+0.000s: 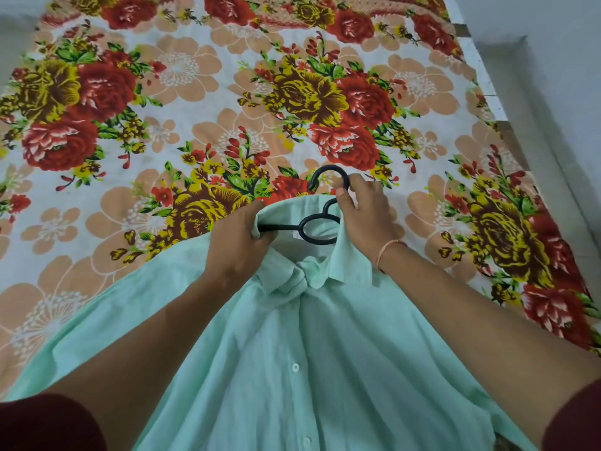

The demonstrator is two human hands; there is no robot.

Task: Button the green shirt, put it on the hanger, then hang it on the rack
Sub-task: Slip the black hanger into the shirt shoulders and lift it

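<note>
While green shirt (309,353) lies collar-away, left fingers (258,234) grip collar (325,271), right fingers (344,197) pinch hanger (283,227).

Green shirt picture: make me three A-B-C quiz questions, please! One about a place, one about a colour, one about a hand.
1. Where is the hook of the black clothes hanger?
A) sticking out past the collar of the mint-green button-up shirt
B) under a sleeve
C) on the floor

2. What colour are the big roses on the flowery bedsheet?
A) blue
B) purple
C) red and yellow

3. What is the right hand doing?
A) lying flat
B) pinching the hanger just below its hook
C) waving

Answers: 1 A, the hook curves above the collar; 2 C, red and yellow blooms; 3 B, thumb and fingers close on its neck.
</note>
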